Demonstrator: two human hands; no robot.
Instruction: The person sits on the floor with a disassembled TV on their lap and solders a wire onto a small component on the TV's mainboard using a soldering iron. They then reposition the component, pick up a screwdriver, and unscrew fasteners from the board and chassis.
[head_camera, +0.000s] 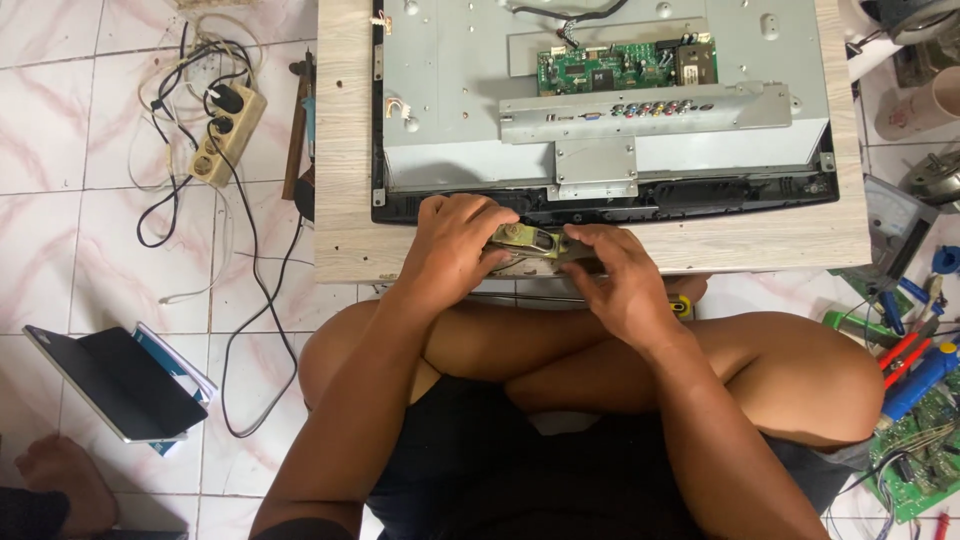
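**Oval speaker held in both hands at the table's near edge**

At the near edge of the low wooden table (352, 150), just in front of an opened flat-screen television (600, 100) laid face down, a small oval speaker (532, 243) is gripped between both hands. The left hand (455, 245) is closed around the speaker's left end, its fingers curled over the top. The right hand (615, 275) is closed on the right end, with the fingertips pressed onto the metal frame. The speaker's long axis is laid left to right, parallel to the table edge and to the lower bezel of the television. It is held just short of that bezel, and neither hand can be called nearer, since one end is taken by each.

A green circuit board (625, 68) and a row of coloured sockets are exposed on the metal back of the television. A power strip (228, 133) with tangled cables is seen on the tiled floor to the left, a dark tablet (120, 380) lies nearer the left knee, and pliers with red and blue handles (905, 355) are scattered on the right.

Much of the speaker is covered by fingers, so its underside, any wires, and whether it rests on the table or is lifted clear cannot be made out. A yellow-tipped object (682, 303) is mostly hidden behind the right wrist. Another person's foot (60, 475) is cut off at the lower left corner.
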